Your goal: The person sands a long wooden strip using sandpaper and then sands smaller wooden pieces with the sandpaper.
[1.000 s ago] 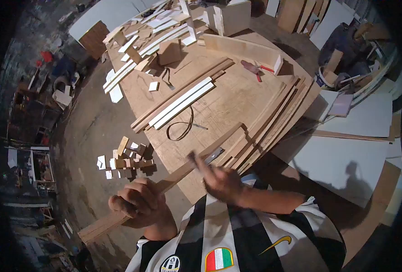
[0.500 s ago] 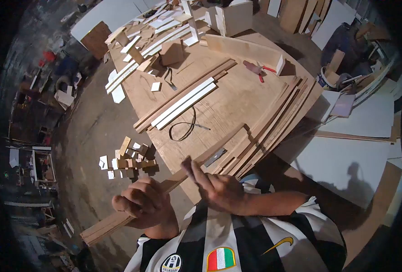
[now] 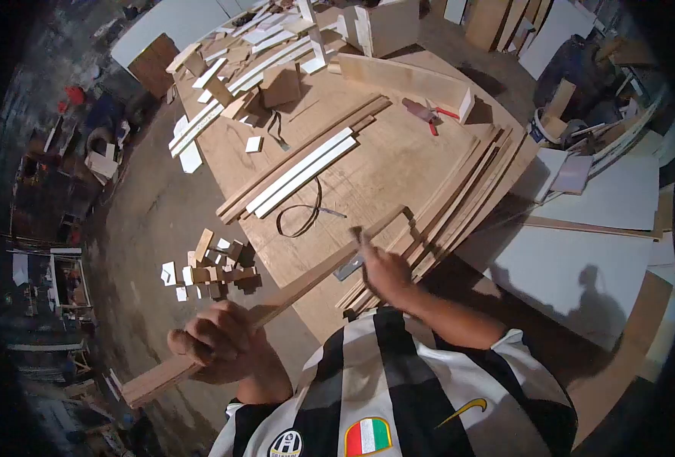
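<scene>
My left hand [image 3: 217,341] is wrapped round a long wooden strip [image 3: 301,288] near its lower left end. The strip runs diagonally up to the right over the table. My right hand [image 3: 389,276] is closed at the strip's upper part, its fingers pinching a small dark brown piece [image 3: 355,233] against or just above the wood. That piece resembles folded sandpaper, though its kind is not certain. A flat grey metal piece [image 3: 348,268] lies beside the strip, partly covered by my right hand.
Several brown strips [image 3: 467,202] lie along the table's right side. White strips [image 3: 303,175], a black loop of strap [image 3: 298,219] and red-handled pliers [image 3: 434,128] rest on the table [image 3: 398,167]. Small wood blocks [image 3: 212,266] are piled on the floor to the left.
My right hand has slid up and to the right along the strip with the dark piece. My left hand and the strip's near end have shifted slightly left and down.
</scene>
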`<move>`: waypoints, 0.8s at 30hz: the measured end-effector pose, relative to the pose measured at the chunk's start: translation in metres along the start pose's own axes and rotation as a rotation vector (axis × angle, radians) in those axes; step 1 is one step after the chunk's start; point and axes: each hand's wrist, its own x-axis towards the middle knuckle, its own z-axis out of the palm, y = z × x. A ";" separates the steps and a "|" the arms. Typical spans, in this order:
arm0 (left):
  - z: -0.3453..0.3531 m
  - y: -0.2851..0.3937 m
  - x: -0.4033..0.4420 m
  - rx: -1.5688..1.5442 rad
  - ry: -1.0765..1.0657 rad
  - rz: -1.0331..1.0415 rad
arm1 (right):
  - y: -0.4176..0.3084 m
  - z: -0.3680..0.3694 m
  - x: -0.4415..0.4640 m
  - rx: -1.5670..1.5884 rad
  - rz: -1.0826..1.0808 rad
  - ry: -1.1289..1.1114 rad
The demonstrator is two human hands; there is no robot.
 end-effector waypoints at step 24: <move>0.002 -0.005 0.006 -0.024 -0.056 -0.003 | 0.011 -0.001 -0.005 0.088 -0.029 0.002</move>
